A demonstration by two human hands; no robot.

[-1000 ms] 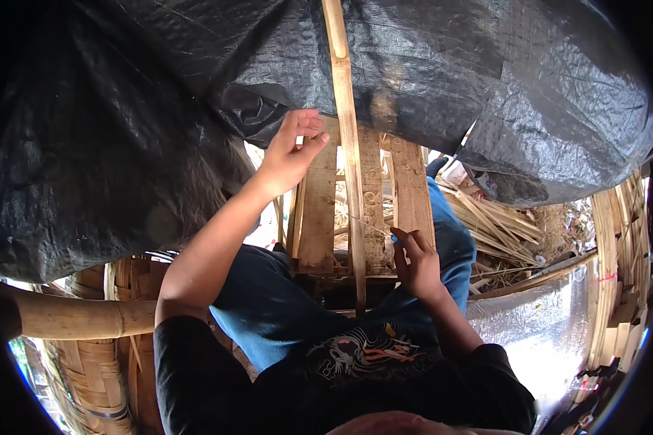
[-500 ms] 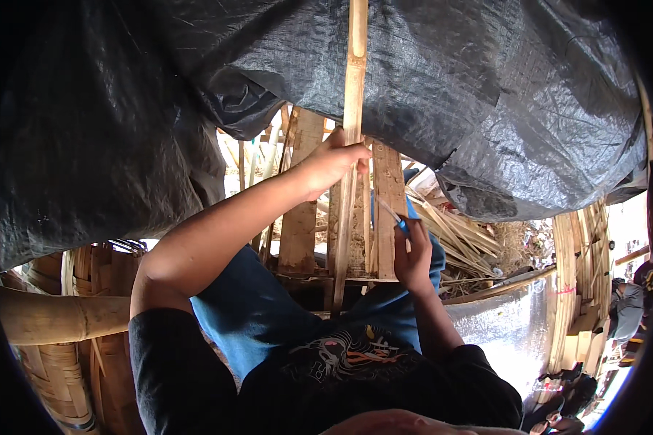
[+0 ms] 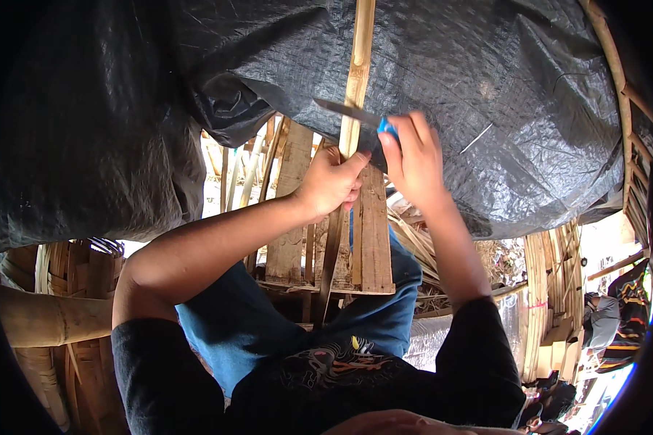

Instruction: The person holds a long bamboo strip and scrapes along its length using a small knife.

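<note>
**Knife laid across a bamboo strip, both hands braced**

The person sits under a black tarpaulin [image 3: 486,109] with a long bamboo strip [image 3: 357,65] standing nearly upright before them, its lower end running down between their knees in blue trousers [image 3: 239,326].

Left hand [image 3: 330,185]: clenched round the strip at mid-length, thumb pressed up along it. This grip seems to steady the strip so it cannot twist or bow away from the blade.

Right hand [image 3: 413,159]: closed on the blue handle of a knife [image 3: 352,112]. The blade lies flat across the strip just above the left thumb, touching or just short of the bamboo; I cannot tell which. Holding it so close to the bracing hand likely keeps the cut short and controlled.

Behind the strip, rough wooden planks [image 3: 374,232] lean upright. A thick bamboo pole [image 3: 51,319] lies at lower left. Loose split bamboo slivers [image 3: 421,243] pile beyond the right forearm. Another person [image 3: 624,312] is at far right, well apart.
</note>
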